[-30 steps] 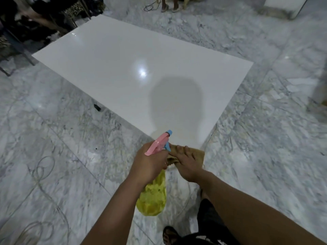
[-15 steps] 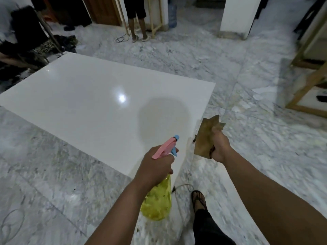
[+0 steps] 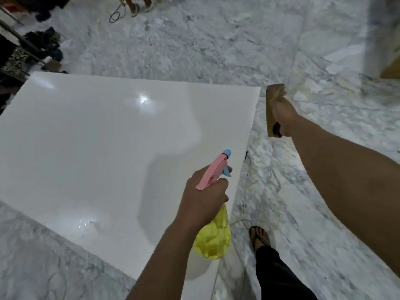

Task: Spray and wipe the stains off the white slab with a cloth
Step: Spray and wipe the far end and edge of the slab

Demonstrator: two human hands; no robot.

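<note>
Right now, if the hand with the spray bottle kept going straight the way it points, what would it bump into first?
Probably nothing soon. The left hand holds the spray bottle pointing over the white slab, near its right edge. Depth is unclear, but that path looks free.

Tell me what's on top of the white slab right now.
On the white slab: a few droplets near its front edge, a light glare, shadows. No stains visible. The left hand and spray bottle cover part of it.

A grey marble floor [image 3: 216,46] fills the view; dark clutter [image 3: 43,46] at ten o'clock, a cable [image 3: 116,15] at twelve.
</note>
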